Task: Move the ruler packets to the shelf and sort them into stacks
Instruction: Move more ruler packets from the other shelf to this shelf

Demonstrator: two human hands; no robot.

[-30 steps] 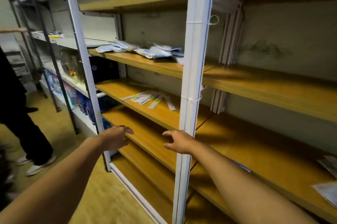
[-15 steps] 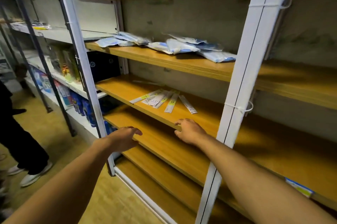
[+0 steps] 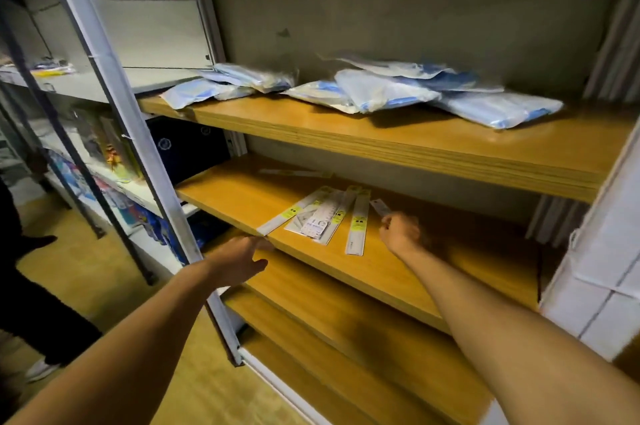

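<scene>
Several ruler packets point(image 3: 325, 215) with yellow labels lie fanned out on the middle wooden shelf point(image 3: 346, 265). One more packet point(image 3: 379, 207) lies at the right of the fan, and my right hand point(image 3: 400, 232) is over its near end with curled fingers; whether it grips the packet cannot be told. My left hand point(image 3: 242, 256) hovers with relaxed fingers at the shelf's front edge, just below the leftmost packet point(image 3: 287, 217). Another long packet point(image 3: 298, 173) lies at the back of the same shelf.
Blue-and-white plastic bags point(image 3: 381, 92) lie on the shelf above. White metal uprights stand at left point(image 3: 138, 154) and right point(image 3: 595, 251). More wooden shelves lie below. A person's dark-trousered legs point(image 3: 20, 286) stand on the wooden floor at the left.
I have come closer to the shelf. My right hand rose from the lower shelf's edge onto the middle shelf beside the rulers. My left hand moved up toward that shelf's front edge.
</scene>
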